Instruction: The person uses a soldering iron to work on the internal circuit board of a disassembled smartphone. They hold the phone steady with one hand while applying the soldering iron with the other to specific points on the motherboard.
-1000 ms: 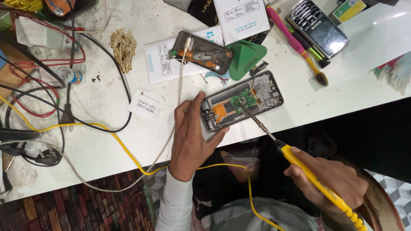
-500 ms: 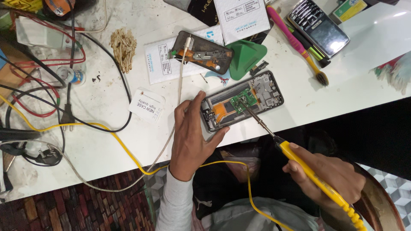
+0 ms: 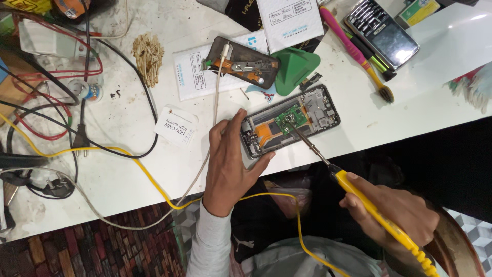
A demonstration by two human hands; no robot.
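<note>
The left hand [image 3: 230, 161] pinned the opened smartphone [image 3: 291, 121], light and fragile (best gripped by its frame edges), at the white table's [image 3: 123, 184] edge while the right hand [image 3: 394, 215] clasped the yellow soldering iron [image 3: 359, 197] over its circuit board.

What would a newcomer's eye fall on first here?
Probably the opened phone at the table's near edge, steadied by the left hand. The right hand holds a yellow soldering iron, its tip on the phone's green board. Tangled cables crowd the far left.
</note>
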